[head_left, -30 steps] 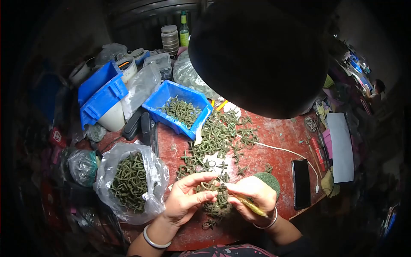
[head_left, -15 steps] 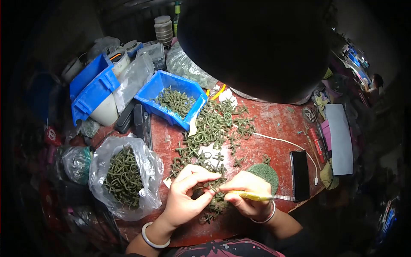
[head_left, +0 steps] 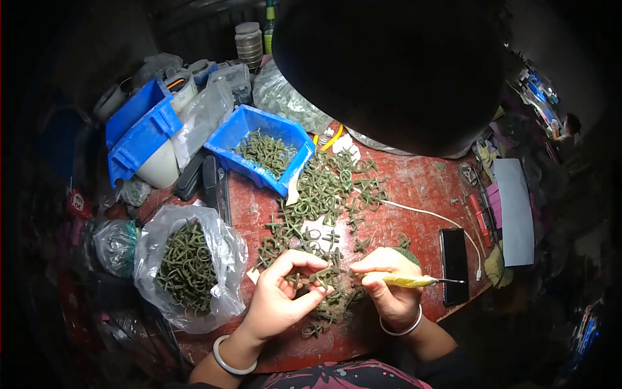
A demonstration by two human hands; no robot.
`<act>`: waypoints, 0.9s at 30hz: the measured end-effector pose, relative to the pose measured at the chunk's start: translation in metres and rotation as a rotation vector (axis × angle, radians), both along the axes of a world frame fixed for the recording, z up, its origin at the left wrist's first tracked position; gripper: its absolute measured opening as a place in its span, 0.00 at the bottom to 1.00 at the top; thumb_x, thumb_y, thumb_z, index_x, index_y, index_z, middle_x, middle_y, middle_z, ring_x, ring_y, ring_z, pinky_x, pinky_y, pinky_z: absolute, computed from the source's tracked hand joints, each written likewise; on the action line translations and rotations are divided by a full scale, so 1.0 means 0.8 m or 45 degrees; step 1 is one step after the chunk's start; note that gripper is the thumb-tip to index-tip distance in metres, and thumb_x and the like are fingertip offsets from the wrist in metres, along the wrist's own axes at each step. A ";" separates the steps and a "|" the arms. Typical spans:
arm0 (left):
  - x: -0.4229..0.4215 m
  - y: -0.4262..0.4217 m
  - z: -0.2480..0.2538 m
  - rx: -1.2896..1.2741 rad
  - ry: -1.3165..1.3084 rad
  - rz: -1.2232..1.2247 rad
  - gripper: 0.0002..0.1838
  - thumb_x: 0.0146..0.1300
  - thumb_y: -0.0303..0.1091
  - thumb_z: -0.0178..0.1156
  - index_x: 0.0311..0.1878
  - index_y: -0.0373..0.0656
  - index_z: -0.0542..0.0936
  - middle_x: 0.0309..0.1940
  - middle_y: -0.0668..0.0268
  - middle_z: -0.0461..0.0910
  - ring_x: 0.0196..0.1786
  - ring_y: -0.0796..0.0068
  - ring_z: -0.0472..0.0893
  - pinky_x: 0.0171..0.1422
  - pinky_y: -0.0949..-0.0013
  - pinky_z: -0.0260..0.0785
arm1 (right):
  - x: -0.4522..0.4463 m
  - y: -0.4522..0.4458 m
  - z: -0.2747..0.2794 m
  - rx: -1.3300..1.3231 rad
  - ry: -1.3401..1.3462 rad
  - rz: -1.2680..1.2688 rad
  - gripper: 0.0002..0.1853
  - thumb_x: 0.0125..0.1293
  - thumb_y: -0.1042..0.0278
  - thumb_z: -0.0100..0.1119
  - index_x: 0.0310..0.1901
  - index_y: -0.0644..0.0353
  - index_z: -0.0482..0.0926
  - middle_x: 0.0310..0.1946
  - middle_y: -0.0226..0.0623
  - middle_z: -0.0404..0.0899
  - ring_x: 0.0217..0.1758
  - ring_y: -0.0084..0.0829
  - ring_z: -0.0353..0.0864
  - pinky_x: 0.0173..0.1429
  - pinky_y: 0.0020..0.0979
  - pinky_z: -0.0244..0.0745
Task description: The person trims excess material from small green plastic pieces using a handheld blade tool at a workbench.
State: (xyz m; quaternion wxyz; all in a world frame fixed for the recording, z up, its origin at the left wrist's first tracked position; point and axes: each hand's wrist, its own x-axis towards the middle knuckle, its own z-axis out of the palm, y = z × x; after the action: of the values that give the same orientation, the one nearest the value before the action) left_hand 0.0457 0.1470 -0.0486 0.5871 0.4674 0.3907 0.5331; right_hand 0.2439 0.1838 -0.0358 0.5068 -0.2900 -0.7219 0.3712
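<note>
Near the table's front edge, my left hand (head_left: 283,299) pinches a small green ring-like piece (head_left: 321,277) between thumb and fingers. Just to its right, my right hand (head_left: 391,290) is closed on a yellow-handled tool (head_left: 405,280), whose thin metal end points right over the phone. Its other end is hidden by my fingers. More green pieces (head_left: 313,198) are spread in a heap beyond and beneath my hands. A round green pad (head_left: 410,257) shows partly behind my right hand.
A blue bin (head_left: 259,176) and a clear plastic bag (head_left: 228,254) hold green pieces. Another blue bin (head_left: 144,133) leans at the left. A black phone (head_left: 454,259), white cable (head_left: 435,218) and paper sheet (head_left: 515,211) lie right. A dark round shape covers the top centre; a person (head_left: 570,129) is far right.
The view has shifted slightly. My right hand has moved right, away from my left hand, and the yellow tool has swung from slanting down to nearly level.
</note>
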 end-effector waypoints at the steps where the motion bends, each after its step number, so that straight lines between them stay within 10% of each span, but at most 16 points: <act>1: -0.001 0.000 0.000 -0.090 -0.142 -0.039 0.20 0.52 0.11 0.61 0.49 0.34 0.75 0.45 0.64 0.72 0.46 0.79 0.75 0.48 0.76 0.72 | 0.000 0.001 0.003 0.021 -0.021 -0.051 0.07 0.60 0.74 0.65 0.39 0.66 0.83 0.33 0.42 0.84 0.33 0.34 0.81 0.38 0.31 0.75; 27: -0.005 0.005 0.000 0.146 0.417 0.076 0.09 0.48 0.16 0.64 0.33 0.38 0.80 0.33 0.68 0.74 0.32 0.82 0.73 0.34 0.79 0.67 | -0.014 -0.006 0.002 0.039 -0.052 0.186 0.11 0.56 0.74 0.69 0.41 0.65 0.82 0.33 0.39 0.84 0.30 0.33 0.81 0.36 0.29 0.74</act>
State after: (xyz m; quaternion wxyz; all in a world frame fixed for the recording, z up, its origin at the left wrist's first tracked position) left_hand 0.0419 0.1510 -0.0482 0.4718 0.5690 0.4638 0.4884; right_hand 0.2329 0.1788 -0.0339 0.4679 -0.2363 -0.7570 0.3900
